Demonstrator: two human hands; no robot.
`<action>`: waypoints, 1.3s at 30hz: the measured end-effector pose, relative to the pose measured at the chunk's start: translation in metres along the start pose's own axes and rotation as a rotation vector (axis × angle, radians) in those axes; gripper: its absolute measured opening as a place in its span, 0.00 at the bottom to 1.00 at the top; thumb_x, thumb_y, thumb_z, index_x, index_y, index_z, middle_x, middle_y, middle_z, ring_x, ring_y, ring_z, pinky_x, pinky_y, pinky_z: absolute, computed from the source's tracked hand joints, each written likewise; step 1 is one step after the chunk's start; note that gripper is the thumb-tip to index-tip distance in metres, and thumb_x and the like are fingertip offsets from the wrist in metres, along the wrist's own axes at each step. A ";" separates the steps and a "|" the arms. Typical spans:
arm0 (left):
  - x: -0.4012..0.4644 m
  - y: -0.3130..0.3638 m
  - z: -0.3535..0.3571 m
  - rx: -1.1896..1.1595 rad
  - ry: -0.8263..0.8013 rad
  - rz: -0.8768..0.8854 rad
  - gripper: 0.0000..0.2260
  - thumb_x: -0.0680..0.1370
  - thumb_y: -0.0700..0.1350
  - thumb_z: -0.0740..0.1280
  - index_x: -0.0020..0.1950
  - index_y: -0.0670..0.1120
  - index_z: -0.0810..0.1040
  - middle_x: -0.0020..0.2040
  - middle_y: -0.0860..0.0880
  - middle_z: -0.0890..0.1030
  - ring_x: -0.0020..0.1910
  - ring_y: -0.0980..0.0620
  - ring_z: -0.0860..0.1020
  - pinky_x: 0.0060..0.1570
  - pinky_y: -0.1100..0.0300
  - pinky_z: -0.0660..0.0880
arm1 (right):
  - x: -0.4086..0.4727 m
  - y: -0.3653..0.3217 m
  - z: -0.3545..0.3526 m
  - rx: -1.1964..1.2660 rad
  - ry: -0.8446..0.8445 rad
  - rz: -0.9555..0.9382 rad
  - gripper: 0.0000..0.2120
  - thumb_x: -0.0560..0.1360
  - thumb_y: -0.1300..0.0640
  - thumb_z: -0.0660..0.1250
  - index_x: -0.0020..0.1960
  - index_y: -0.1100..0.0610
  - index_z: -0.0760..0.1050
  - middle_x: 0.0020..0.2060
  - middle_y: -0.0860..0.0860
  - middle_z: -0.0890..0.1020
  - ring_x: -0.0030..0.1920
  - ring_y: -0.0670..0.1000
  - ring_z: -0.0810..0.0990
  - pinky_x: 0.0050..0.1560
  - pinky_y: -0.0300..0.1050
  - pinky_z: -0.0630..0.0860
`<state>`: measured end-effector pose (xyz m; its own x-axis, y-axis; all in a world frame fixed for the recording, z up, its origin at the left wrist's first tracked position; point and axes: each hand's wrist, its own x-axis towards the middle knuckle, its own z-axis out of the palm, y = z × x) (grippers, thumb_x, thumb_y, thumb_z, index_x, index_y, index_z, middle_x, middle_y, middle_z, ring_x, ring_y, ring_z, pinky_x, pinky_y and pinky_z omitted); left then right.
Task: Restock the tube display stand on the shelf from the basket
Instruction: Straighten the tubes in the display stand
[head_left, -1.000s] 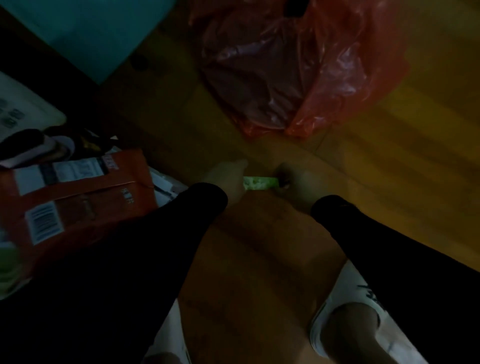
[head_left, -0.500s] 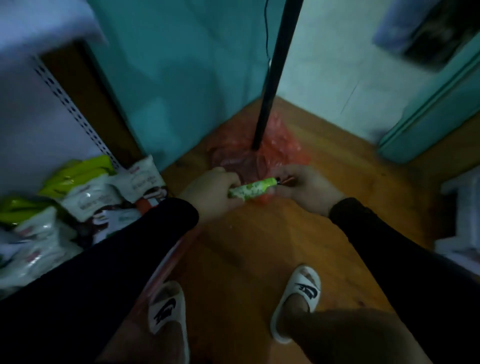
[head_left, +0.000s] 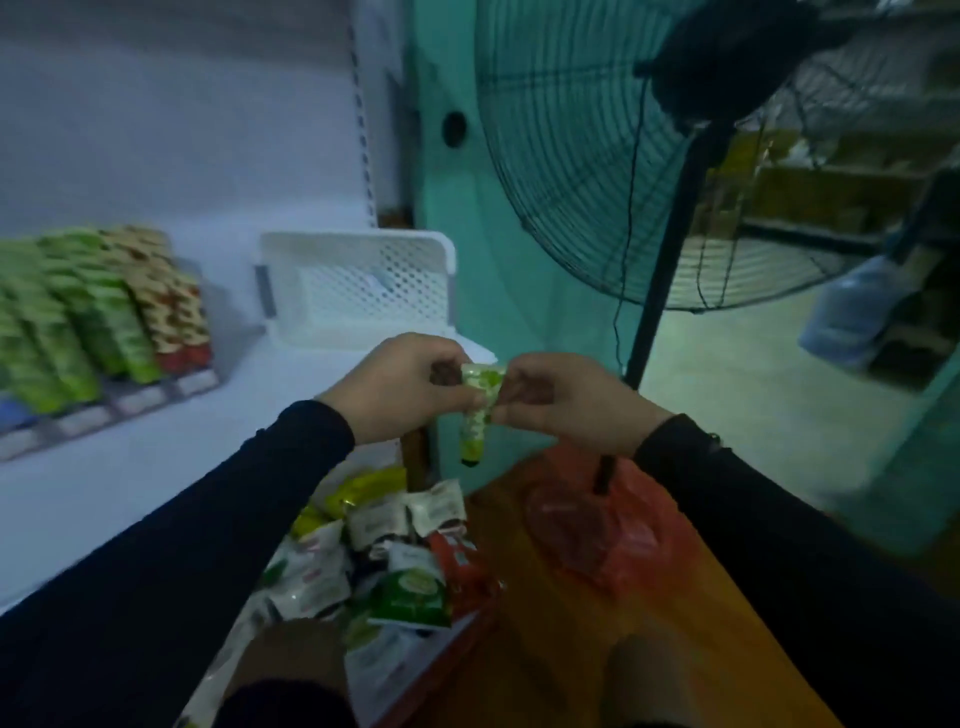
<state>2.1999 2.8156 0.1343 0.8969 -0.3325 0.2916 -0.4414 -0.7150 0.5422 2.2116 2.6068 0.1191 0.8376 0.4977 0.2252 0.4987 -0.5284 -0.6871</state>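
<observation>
A small green-and-white tube (head_left: 479, 410) hangs cap down between my hands, in front of the shelf's right end. My left hand (head_left: 400, 387) pinches its flat upper end from the left. My right hand (head_left: 561, 402) pinches the same end from the right. The tube display stand (head_left: 98, 322) sits on the white shelf (head_left: 156, 447) at the left, filled with rows of green and red tubes. A white perforated basket (head_left: 358, 286) stands on the shelf behind my hands; its contents are hidden from me.
A large black standing fan (head_left: 649, 156) rises just right of the shelf, its pole close to my right hand. Snack packets (head_left: 395, 561) lie on the lower shelf. An orange plastic bag (head_left: 597, 525) lies on the wooden floor.
My view has swung up from the floor to the shelf. Both hands have risen with the tube, which has turned from lying sideways to hanging cap down.
</observation>
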 end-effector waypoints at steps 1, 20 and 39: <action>-0.009 -0.003 -0.016 -0.010 0.037 -0.007 0.11 0.72 0.51 0.75 0.41 0.44 0.81 0.36 0.48 0.79 0.37 0.49 0.77 0.42 0.49 0.74 | 0.009 -0.016 0.006 0.026 0.006 -0.045 0.08 0.72 0.57 0.74 0.50 0.55 0.79 0.44 0.51 0.84 0.44 0.49 0.83 0.47 0.36 0.77; -0.167 -0.091 -0.173 0.207 0.526 -0.385 0.04 0.78 0.48 0.68 0.44 0.53 0.82 0.40 0.57 0.82 0.39 0.61 0.77 0.39 0.70 0.70 | 0.142 -0.187 0.135 0.157 -0.016 -0.354 0.09 0.76 0.54 0.69 0.43 0.57 0.84 0.32 0.45 0.83 0.32 0.41 0.81 0.44 0.38 0.79; -0.150 -0.197 -0.200 0.894 0.324 -0.361 0.23 0.77 0.54 0.57 0.69 0.46 0.75 0.65 0.38 0.75 0.63 0.35 0.73 0.60 0.40 0.70 | 0.235 -0.189 0.197 -0.099 0.190 -0.418 0.14 0.79 0.51 0.64 0.43 0.59 0.82 0.38 0.52 0.84 0.41 0.51 0.80 0.45 0.46 0.76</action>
<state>2.1471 3.1295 0.1415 0.8631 0.0816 0.4984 0.1556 -0.9818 -0.1088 2.2701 2.9590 0.1654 0.5820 0.5517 0.5975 0.8130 -0.3773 -0.4435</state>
